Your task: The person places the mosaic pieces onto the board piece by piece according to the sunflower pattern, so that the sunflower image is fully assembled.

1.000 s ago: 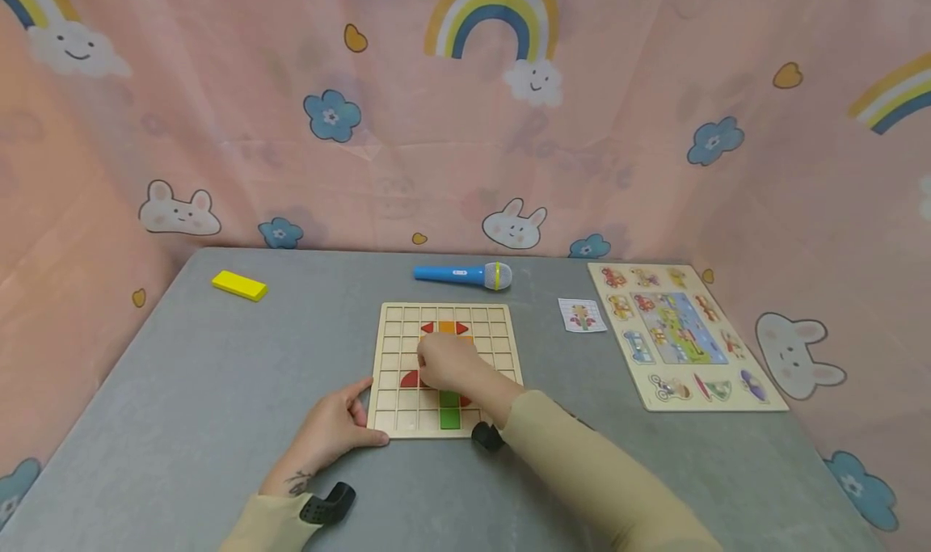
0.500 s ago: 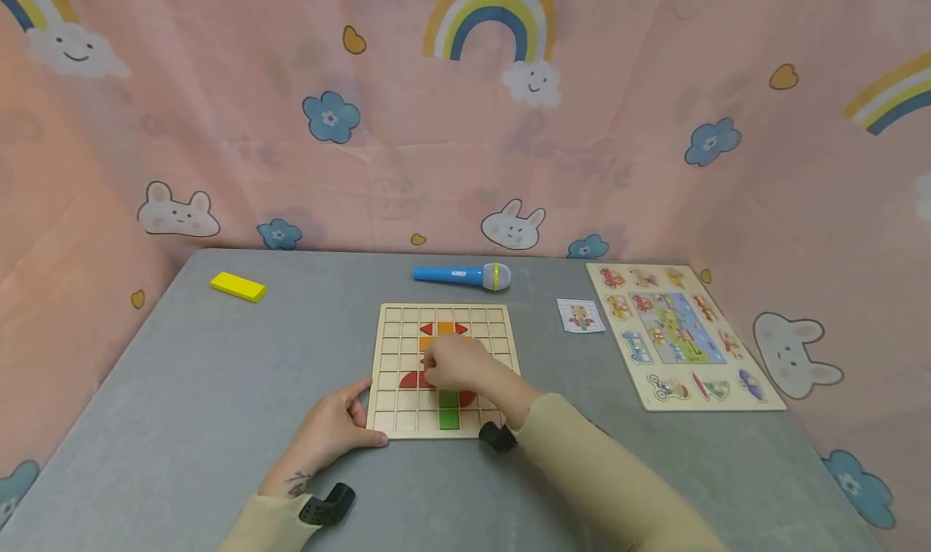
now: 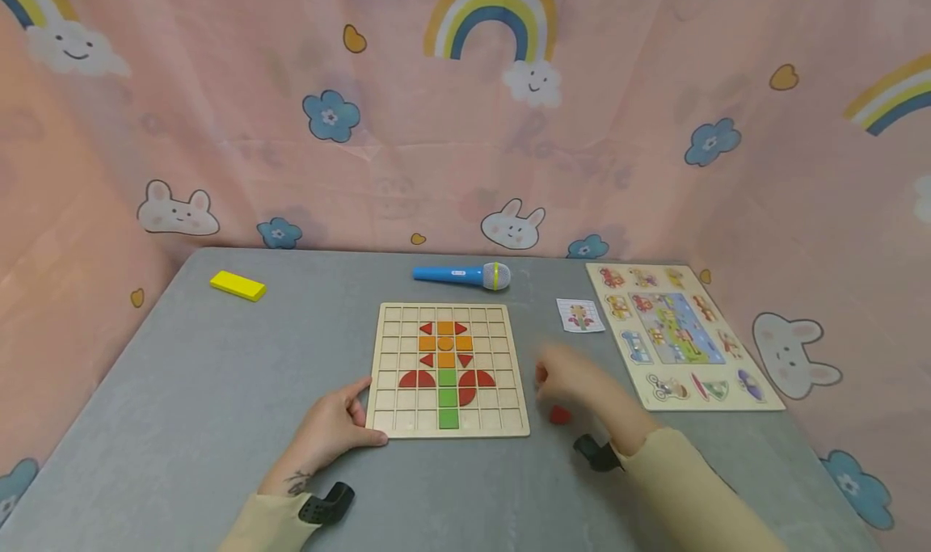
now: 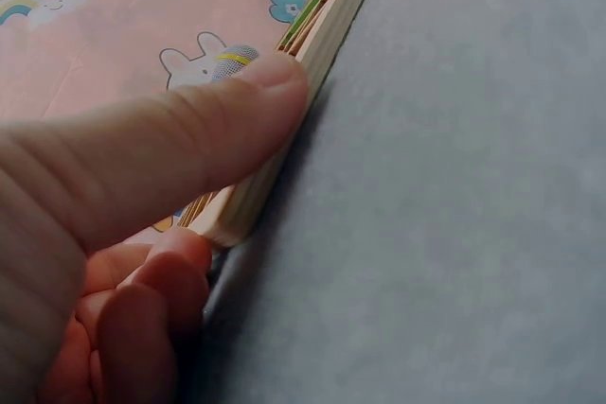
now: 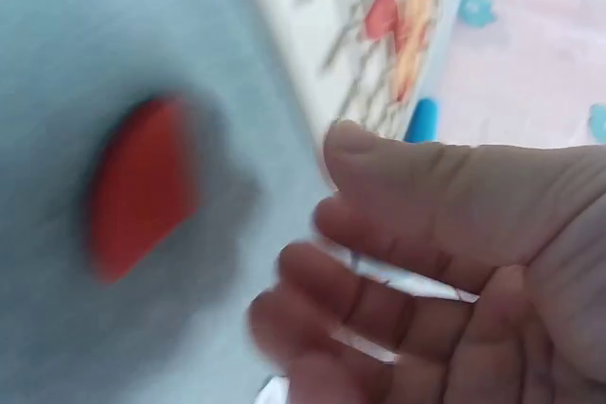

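Note:
A wooden grid board [image 3: 407,424] lies flat on the table, with red, orange and green pieces set in a flower-like pattern. My left hand [image 3: 336,421] holds its near left corner; in the left wrist view the thumb [image 4: 189,149] lies against the edge and the fingers curl beside the corner. Right of the board, my right hand [image 3: 582,378] hovers with nothing held, its fingers loosely bent. Below it, a loose red quarter-circle piece [image 3: 559,415] lies on the table. The right wrist view shows that red piece [image 5: 147,186] apart from the fingertips, blurred.
A small pattern card [image 3: 581,316] lies right of the board. Farther right is a wooden picture puzzle [image 3: 720,398]. Behind the board is a blue toy microphone [image 3: 458,275], and a yellow block [image 3: 238,285] lies at the far left. A pink printed cloth [image 3: 407,164] hangs behind the table.
My right hand has left the middle of the board and moved right over the table, uncovering the pattern and the loose red piece. The left hand stays at the corner.

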{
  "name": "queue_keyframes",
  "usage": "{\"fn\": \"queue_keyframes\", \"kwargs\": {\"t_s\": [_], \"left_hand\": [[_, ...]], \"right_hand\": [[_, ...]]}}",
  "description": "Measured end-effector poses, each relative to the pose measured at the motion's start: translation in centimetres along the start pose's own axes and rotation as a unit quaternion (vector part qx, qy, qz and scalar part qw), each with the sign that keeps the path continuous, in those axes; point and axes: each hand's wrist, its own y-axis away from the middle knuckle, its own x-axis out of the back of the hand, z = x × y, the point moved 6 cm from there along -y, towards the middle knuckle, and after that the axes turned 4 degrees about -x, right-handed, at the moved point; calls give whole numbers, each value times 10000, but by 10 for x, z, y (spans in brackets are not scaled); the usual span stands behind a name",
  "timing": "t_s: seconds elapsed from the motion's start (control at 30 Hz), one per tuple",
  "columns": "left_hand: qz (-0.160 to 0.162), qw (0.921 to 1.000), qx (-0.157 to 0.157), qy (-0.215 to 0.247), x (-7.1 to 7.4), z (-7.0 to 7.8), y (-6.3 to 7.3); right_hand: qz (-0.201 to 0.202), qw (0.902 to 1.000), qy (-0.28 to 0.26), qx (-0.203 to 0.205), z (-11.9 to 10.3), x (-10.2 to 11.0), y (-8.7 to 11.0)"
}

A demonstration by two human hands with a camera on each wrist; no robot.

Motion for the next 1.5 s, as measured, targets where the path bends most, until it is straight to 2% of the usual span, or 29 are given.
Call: {"fn": "queue_keyframes", "kwargs": {"t_s": [0.13,0.27,0.43,0.63,0.77,0.93,1.07,1.13,1.2,1.33,1.5], "left_hand": [[15,10000,26,-7,1,1,1],[21,10000,34,-11,1,2,1],[9,10000,56,-6,0,1,0],[-14,10000,77,-40,-1,-1,0],[-24,10000,93,-21,-2,-1,1],[-23,10000,61,26,-1,0,1],[-28,10000,32,44,-1,1,1],[-29,10000,49,46,-1,1,1],[-25,10000,72,44,-1,0,0],[-29,10000,56,58,-1,-1,0],[-53,10000,12,54,0,-1,0]], "right_hand": [[-91,9983,393,-413,19,-6,14],[-171,9969,583,-505,25,-13,21],[-86,9963,672,-520,25,-18,22],[-226,9988,90,-414,31,-20,17],[-41,9985,-518,-147,28,-11,9],[169,9942,-1051,149,-6,-4,-2],[18,9869,-1540,491,-47,-14,-8],[-77,9847,-1598,697,-67,-22,-11],[-130,9847,-1471,921,-86,-29,-13],[89,9893,-857,1181,-114,-39,-18],[153,9924,-470,1128,-128,-48,-24]]}}
